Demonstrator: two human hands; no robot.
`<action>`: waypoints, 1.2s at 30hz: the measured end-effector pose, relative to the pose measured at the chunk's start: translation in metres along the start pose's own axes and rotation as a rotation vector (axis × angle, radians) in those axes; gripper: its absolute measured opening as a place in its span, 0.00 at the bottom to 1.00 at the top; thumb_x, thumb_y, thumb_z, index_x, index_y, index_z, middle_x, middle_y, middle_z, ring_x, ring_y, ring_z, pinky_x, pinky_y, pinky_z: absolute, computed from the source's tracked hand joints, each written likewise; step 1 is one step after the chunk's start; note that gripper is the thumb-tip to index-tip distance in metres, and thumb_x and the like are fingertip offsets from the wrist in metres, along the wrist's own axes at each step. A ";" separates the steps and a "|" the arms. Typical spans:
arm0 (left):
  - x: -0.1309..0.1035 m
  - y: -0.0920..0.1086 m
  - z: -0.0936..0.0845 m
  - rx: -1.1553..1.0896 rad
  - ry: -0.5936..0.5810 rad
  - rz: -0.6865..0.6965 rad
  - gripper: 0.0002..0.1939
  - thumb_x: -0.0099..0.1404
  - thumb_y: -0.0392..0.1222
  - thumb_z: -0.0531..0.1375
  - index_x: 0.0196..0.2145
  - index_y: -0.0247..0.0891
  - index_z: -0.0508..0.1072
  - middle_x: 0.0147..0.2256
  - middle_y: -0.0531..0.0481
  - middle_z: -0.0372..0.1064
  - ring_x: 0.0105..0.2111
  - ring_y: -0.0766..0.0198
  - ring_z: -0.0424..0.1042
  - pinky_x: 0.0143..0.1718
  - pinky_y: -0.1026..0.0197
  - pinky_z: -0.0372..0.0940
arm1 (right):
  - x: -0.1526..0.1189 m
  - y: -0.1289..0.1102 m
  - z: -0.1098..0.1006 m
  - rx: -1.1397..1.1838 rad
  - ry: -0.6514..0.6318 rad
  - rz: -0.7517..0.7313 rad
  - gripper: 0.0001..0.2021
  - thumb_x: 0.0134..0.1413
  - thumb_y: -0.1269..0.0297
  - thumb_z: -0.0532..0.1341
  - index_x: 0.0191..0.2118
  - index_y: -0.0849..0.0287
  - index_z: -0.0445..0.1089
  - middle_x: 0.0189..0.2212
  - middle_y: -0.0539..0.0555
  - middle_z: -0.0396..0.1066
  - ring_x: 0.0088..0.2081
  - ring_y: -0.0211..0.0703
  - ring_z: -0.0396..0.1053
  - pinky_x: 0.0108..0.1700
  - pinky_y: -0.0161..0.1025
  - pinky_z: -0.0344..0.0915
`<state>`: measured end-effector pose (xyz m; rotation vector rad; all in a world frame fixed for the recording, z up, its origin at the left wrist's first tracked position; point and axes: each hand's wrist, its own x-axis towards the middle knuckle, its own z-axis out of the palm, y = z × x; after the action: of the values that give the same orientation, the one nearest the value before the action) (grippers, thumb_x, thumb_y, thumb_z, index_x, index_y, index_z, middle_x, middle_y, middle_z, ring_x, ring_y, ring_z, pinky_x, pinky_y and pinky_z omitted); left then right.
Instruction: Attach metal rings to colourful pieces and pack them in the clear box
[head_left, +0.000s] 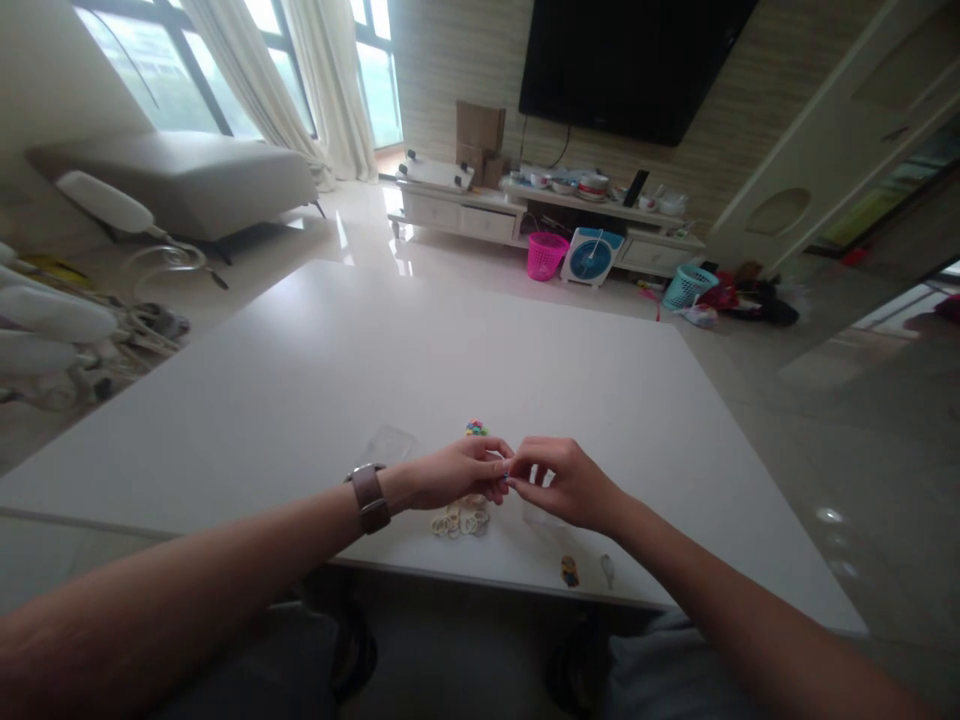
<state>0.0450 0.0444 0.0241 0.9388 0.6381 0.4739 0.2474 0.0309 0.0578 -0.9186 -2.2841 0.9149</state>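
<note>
Over the near part of the white table [450,350], my left hand [465,472] and my right hand [559,480] meet at the fingertips. Both are closed in a pinch around something small, mostly hidden by the fingers; a bit of blue shows there. A pile of cream-coloured rings [459,521] lies under and in front of my left hand. Just beyond the hands is a little heap of multicoloured small pieces [476,428]. A clear plastic box [541,516] sits partly hidden beneath my right hand, and a clear plastic piece [388,443] lies beyond my left wrist.
Near the table's front edge lie a yellow cartoon figure piece [569,571] and a small clear-and-silver item [607,570]. Across the room stand a low TV cabinet [487,222], a pink basket [546,256] and a blue fan [591,258]. White-padded equipment [52,310] is at the left.
</note>
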 end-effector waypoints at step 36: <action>-0.020 -0.020 0.036 1.528 -0.227 0.333 0.23 0.60 0.37 0.60 0.55 0.42 0.68 0.55 0.43 0.66 0.51 0.52 0.68 0.50 0.55 0.65 | 0.000 0.059 0.005 -0.678 -0.243 0.323 0.08 0.46 0.70 0.62 0.28 0.54 0.79 0.26 0.53 0.77 0.28 0.41 0.70 0.30 0.36 0.56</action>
<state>0.0573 0.0002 0.0289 2.5296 0.5766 0.0759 0.2675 0.0615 0.0112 -1.5650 -2.7671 0.3622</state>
